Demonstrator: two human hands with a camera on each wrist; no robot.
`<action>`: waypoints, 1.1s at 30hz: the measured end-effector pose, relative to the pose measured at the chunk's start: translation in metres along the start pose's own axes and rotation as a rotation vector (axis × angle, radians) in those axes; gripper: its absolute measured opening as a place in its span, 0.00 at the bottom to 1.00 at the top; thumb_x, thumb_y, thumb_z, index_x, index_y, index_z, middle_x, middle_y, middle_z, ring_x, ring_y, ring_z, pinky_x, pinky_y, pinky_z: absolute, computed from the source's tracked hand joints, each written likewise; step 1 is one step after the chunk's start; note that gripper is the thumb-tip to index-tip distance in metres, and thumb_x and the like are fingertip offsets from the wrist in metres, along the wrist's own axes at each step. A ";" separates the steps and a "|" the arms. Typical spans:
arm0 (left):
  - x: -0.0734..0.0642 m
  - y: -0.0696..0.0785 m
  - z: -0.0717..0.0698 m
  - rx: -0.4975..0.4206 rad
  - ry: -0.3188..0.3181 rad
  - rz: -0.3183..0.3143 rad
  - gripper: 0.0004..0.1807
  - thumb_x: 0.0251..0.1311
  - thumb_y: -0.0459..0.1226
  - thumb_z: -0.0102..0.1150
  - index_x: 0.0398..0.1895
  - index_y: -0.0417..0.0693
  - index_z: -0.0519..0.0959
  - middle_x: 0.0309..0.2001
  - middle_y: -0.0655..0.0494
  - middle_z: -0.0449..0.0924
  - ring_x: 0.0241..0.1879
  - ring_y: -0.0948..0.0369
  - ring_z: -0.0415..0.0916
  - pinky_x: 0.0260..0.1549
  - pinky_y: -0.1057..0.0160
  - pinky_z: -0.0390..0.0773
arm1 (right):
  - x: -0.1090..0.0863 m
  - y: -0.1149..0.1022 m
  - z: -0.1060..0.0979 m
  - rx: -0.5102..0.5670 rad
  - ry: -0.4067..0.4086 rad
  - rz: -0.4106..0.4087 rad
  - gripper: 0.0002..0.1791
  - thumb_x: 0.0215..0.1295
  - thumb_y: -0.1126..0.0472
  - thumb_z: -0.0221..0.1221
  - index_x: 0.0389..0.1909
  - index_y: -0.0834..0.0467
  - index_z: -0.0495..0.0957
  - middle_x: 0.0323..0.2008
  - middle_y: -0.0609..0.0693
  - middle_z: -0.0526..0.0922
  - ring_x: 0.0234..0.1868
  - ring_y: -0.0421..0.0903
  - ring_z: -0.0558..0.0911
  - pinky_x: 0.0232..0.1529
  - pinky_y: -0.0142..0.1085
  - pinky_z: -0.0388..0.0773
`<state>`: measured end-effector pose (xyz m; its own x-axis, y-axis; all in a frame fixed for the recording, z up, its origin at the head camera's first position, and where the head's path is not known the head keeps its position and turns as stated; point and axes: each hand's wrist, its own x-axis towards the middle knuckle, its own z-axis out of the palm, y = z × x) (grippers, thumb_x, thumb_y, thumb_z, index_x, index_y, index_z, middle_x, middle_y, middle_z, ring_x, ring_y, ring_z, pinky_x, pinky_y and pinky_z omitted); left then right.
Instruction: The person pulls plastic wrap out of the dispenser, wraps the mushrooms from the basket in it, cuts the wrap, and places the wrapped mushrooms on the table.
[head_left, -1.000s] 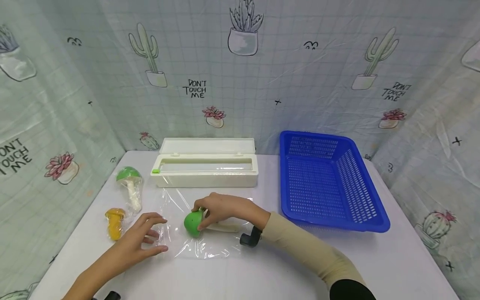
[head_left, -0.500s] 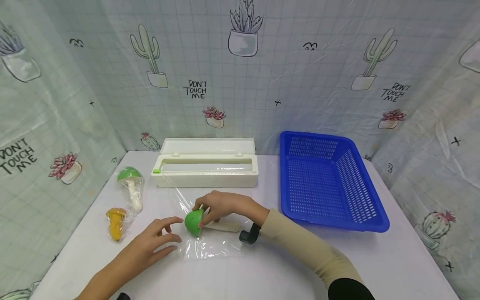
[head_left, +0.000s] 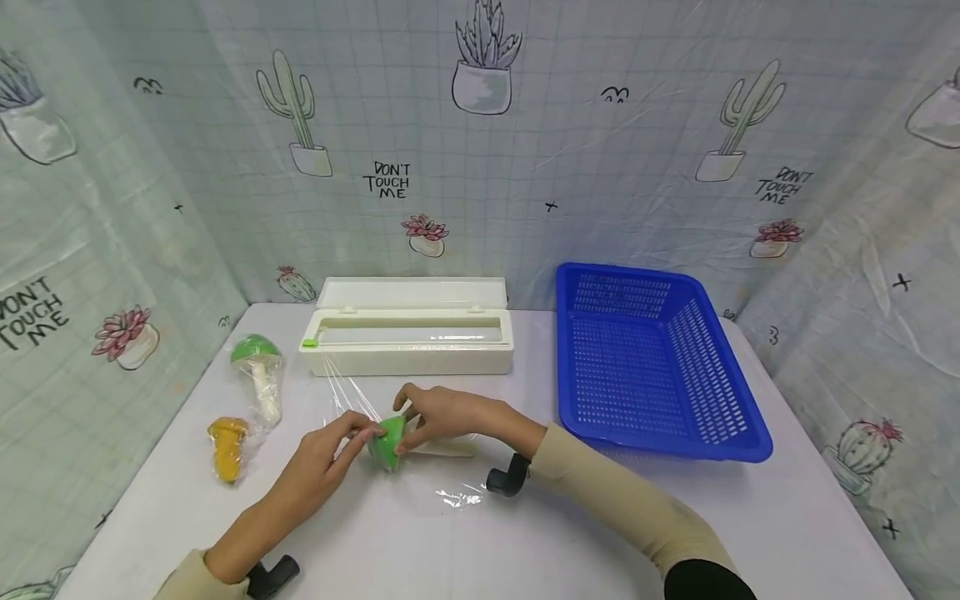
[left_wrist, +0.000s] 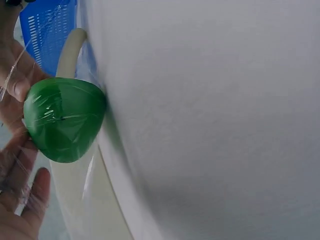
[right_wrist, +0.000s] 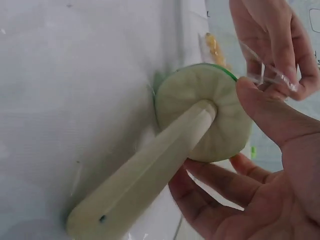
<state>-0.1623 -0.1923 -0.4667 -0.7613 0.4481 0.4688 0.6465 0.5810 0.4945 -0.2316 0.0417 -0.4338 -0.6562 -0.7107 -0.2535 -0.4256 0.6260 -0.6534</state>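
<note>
A toy mushroom with a green cap (head_left: 388, 442) and a pale stem (right_wrist: 145, 170) lies on its side on a sheet of clear plastic wrap (head_left: 459, 498). My right hand (head_left: 450, 414) grips the cap's rim between thumb and fingers. My left hand (head_left: 318, 467) is at the cap's left side, pinching an edge of the wrap between thumb and fingertips. In the left wrist view, film stretches over the green cap (left_wrist: 65, 120). The right wrist view shows the pinched film (right_wrist: 285, 82) bunched in the left fingers.
Behind the hands stands a white wrap dispenser (head_left: 408, 360), its lid raised. A blue basket (head_left: 667, 447) is at the back right. To the left lie a film-wrapped green-capped mushroom (head_left: 258, 367) and a wrapped yellow mushroom-like toy (head_left: 227, 450).
My left hand has moved right to the cap, drawing the wrap's left edge over it; that side of the sheet no longer lies flat. My right hand has stayed on the cap.
</note>
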 end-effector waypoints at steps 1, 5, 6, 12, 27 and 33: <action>0.002 -0.001 0.000 0.003 0.006 -0.012 0.08 0.72 0.29 0.56 0.48 0.51 0.78 0.43 0.64 0.86 0.43 0.63 0.84 0.40 0.59 0.84 | -0.003 0.000 0.000 -0.004 0.024 -0.010 0.33 0.64 0.46 0.69 0.64 0.53 0.66 0.62 0.53 0.81 0.57 0.45 0.82 0.52 0.30 0.78; 0.009 -0.008 -0.001 -0.004 -0.008 -0.122 0.04 0.77 0.34 0.51 0.46 0.51 0.75 0.41 0.64 0.86 0.42 0.59 0.84 0.40 0.58 0.83 | -0.025 0.000 -0.003 -0.091 0.103 -0.071 0.24 0.66 0.48 0.68 0.55 0.55 0.74 0.50 0.51 0.83 0.44 0.43 0.83 0.41 0.28 0.79; 0.012 -0.010 -0.002 -0.015 -0.012 -0.161 0.03 0.78 0.35 0.49 0.46 0.51 0.74 0.41 0.64 0.87 0.42 0.58 0.84 0.40 0.59 0.82 | -0.032 -0.001 -0.004 -0.127 0.103 -0.077 0.21 0.66 0.48 0.69 0.52 0.55 0.76 0.45 0.49 0.83 0.40 0.41 0.81 0.39 0.28 0.78; 0.030 -0.029 -0.007 -0.108 -0.037 -0.333 0.09 0.81 0.41 0.43 0.45 0.47 0.71 0.40 0.55 0.89 0.42 0.55 0.85 0.39 0.59 0.83 | -0.062 0.005 0.007 -0.442 0.070 -0.016 0.13 0.60 0.50 0.72 0.37 0.52 0.80 0.32 0.39 0.74 0.32 0.35 0.72 0.34 0.27 0.73; 0.059 -0.063 -0.003 -0.297 -0.079 -0.532 0.14 0.82 0.40 0.41 0.51 0.37 0.68 0.41 0.41 0.88 0.26 0.51 0.82 0.22 0.64 0.75 | -0.016 0.007 -0.039 -0.381 0.326 0.174 0.04 0.75 0.67 0.56 0.39 0.61 0.79 0.35 0.51 0.84 0.28 0.41 0.74 0.29 0.30 0.74; 0.061 -0.074 0.003 -0.336 -0.049 -0.659 0.15 0.82 0.40 0.40 0.50 0.33 0.67 0.41 0.39 0.88 0.22 0.58 0.80 0.23 0.65 0.76 | 0.013 0.016 -0.036 -0.436 0.147 0.324 0.11 0.69 0.70 0.59 0.26 0.57 0.76 0.20 0.46 0.76 0.16 0.39 0.70 0.17 0.28 0.68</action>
<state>-0.2566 -0.2064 -0.4769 -0.9931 0.1125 -0.0323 0.0290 0.5041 0.8632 -0.2689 0.0539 -0.4220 -0.8626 -0.4279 -0.2700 -0.3859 0.9015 -0.1958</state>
